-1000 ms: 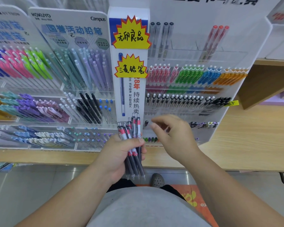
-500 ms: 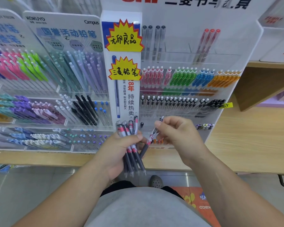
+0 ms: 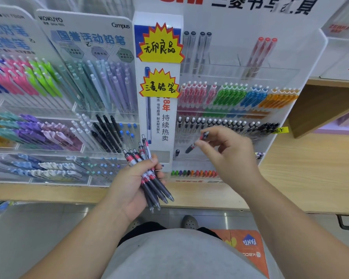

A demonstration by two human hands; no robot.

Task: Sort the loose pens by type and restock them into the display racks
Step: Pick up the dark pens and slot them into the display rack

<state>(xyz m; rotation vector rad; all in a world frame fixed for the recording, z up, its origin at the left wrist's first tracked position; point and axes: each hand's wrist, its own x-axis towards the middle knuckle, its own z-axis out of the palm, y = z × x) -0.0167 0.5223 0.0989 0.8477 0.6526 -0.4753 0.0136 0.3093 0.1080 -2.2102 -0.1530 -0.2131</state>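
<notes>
My left hand (image 3: 135,184) grips a bundle of several grey pens with red bands (image 3: 149,176), clips up and tips pointing down toward the floor. My right hand (image 3: 228,156) pinches a single pen of the same kind (image 3: 196,142) and holds it slanted in front of the white display rack (image 3: 302,81), near its row of black-capped pens (image 3: 220,123). A mostly bare clear slot (image 3: 191,156) with one black pen top in it sits just below that single pen.
To the left stands a rack of pastel mechanical pencils (image 3: 101,81) and coloured pens. A white sign column with yellow starburst labels (image 3: 159,49) divides the racks. The racks stand on a wooden shelf (image 3: 310,178). On the floor below lies an orange box (image 3: 248,246).
My right hand pulled one pen out of the bundle in my left hand and carried it up and to the right, toward the rack. My left hand kept its grip on the bundle.
</notes>
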